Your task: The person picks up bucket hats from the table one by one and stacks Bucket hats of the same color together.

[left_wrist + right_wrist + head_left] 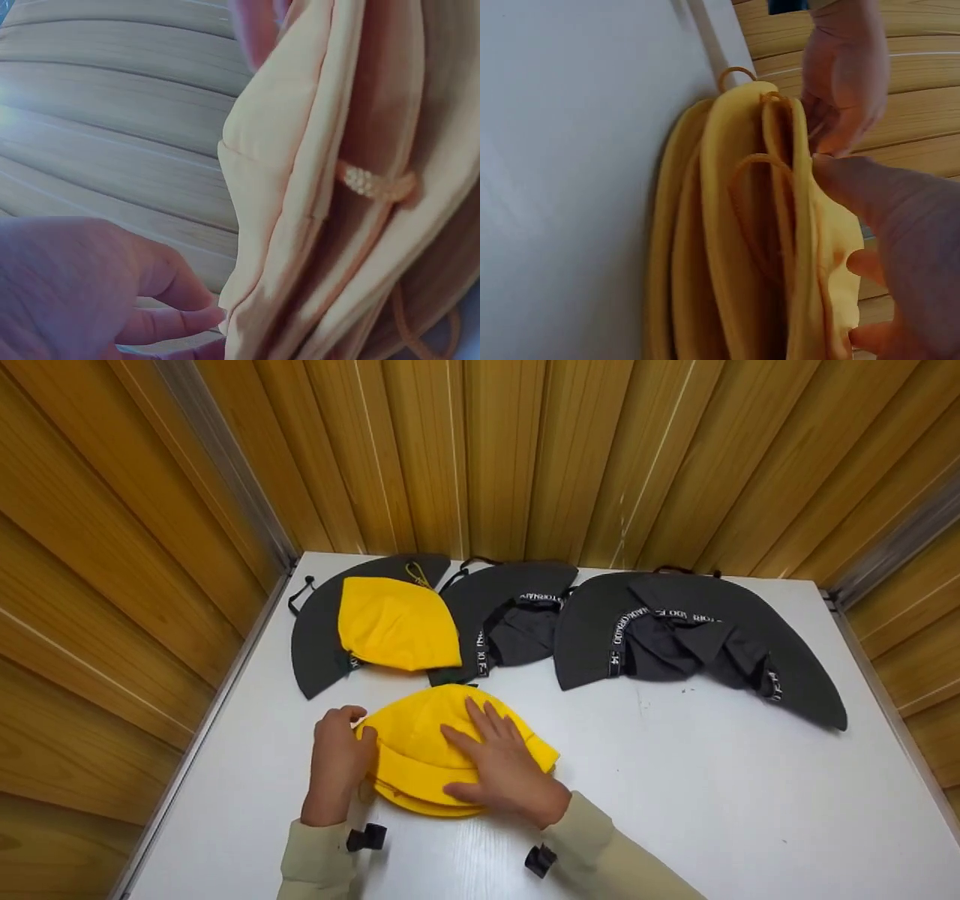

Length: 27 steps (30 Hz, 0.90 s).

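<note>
**A loose stack, and cords waiting to snag**

We have the stack of yellow hats point(427, 731) directly under our right fingers and at the tips of our left ones. Our right hand point(510, 769) lies spread over the top hat, fingers apart and nearly straight, the thumb down by the brim; it presses without gripping. Our left hand point(336, 761) is curled at the stack's left end, thumb and fingertips closed together on the fabric edge. The left wrist view is dim and blurred, so we can't tell how many layers that pinch takes in.

That is our first worry: if the left fingertips catch more than one brim, a pull could drag a lower hat out of line. The brims beneath our right thumb already fan apart, so uneven pressure from that palm could let the layers slide or crease the soft crown.

The cords trouble us too. One cord loop point(733, 196) hangs out between the brims below our right thumb, and a braided cord fastener point(367, 181) sits among the folds beside our left fingers. Either could hook a finger or tie two hats together.

Just beyond our fingers lie a single yellow hat point(397, 622) and the middle dark hat point(517, 576); pushing the stack forward could bunch it against them.
</note>
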Motion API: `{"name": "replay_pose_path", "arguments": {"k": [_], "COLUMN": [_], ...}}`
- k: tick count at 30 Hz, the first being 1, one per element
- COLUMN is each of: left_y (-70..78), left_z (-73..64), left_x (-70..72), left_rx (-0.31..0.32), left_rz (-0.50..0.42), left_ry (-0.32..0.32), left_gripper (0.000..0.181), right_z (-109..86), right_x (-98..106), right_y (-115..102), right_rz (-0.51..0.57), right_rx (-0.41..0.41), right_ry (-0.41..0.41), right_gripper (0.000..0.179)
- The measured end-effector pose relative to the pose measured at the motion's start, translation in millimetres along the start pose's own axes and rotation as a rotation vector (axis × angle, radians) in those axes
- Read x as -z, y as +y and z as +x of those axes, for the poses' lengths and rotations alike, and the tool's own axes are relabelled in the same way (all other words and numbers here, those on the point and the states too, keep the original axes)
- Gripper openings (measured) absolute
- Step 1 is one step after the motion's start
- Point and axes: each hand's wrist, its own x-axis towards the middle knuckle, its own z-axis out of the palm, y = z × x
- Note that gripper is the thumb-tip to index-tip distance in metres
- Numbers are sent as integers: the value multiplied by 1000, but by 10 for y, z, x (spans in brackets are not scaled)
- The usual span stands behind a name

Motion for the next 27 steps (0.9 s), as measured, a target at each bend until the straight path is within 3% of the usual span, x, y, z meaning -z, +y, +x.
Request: {"name": "replay_pose_path", "arguments": {"k": [3, 6, 11, 14, 18, 20, 22, 27], "left_y": [89, 193, 399, 513, 582, 567, 539, 513], "left_z": [28, 94, 310, 508, 741, 806, 848, 935], "left_x": [-22, -30, 4, 61, 141, 156, 146, 61], "left_rx": [-87, -157, -162, -101, 60, 137, 175, 254], "left_rz": [18, 18, -13, -58, -149, -187, -235, -401], "left_ry": [21, 3, -84, -127, -205, -263, -301, -322], "left_gripper": [39, 41, 58, 69, 82, 89, 94, 88], "right_z": [29, 52, 103, 134, 161, 167, 169, 180], "right_x": [-87, -124, -129, -117, -96, -92, -94, -116], "right_y": [17, 26, -4, -21, -24, -22, -16, -2], "right_rz": [-10, -12, -19, -11, -14, -27, -34, -38], "right_rx": [-27, -49, -61, -68, -77, -79, -80, -87], "right_ry": [-52, -64, -73, -90, -125, -142, -148, -145], "right_gripper": [82, 85, 84, 84, 85, 85, 85, 85]}}
